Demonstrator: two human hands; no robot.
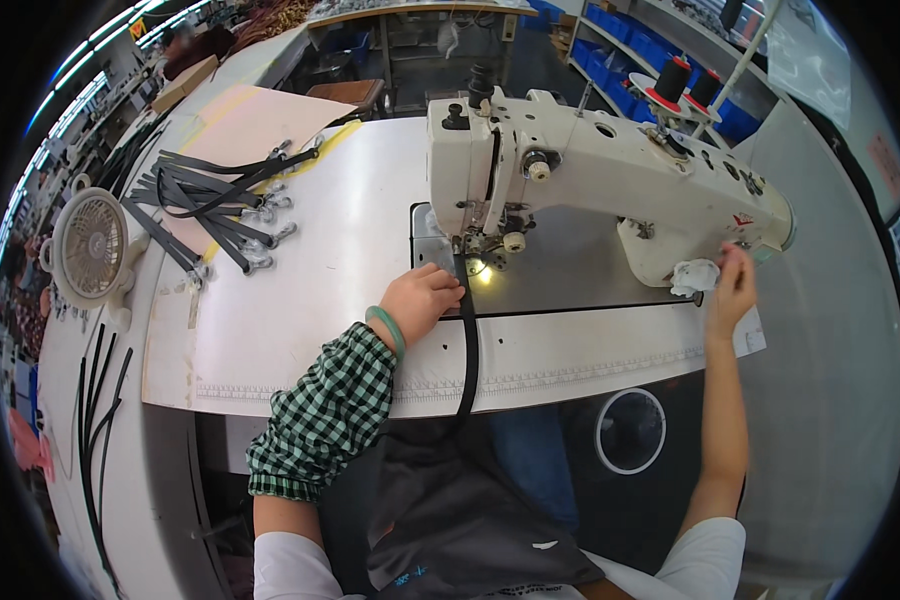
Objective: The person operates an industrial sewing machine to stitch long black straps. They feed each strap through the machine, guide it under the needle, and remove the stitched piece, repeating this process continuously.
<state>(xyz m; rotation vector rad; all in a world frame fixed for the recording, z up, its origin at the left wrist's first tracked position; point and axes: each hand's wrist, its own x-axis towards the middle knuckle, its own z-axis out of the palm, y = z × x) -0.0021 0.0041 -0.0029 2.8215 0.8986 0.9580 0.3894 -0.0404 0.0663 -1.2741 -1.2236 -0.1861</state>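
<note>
A long black strap (470, 350) runs from under the presser foot of the white sewing machine (580, 150) over the table's front edge toward my lap. My left hand (422, 303), a green bangle at its wrist, has its fingers curled and pressed onto the strap's left side, close to the lit needle area. At the machine's right end my right hand (733, 290) is raised, its fingertips bunched together beside the machine's body. Whatever sits between those fingertips is too small to make out. A crumpled white wad (694, 278) lies just left of that hand.
Several black straps with metal clasps (225, 205) are piled on the table's left side. A small round fan (95, 245) stands beyond them, with loose black strips (95, 430) below it. Two thread cones (673, 80) rise behind the machine. Blue bins (620, 60) fill the back shelves.
</note>
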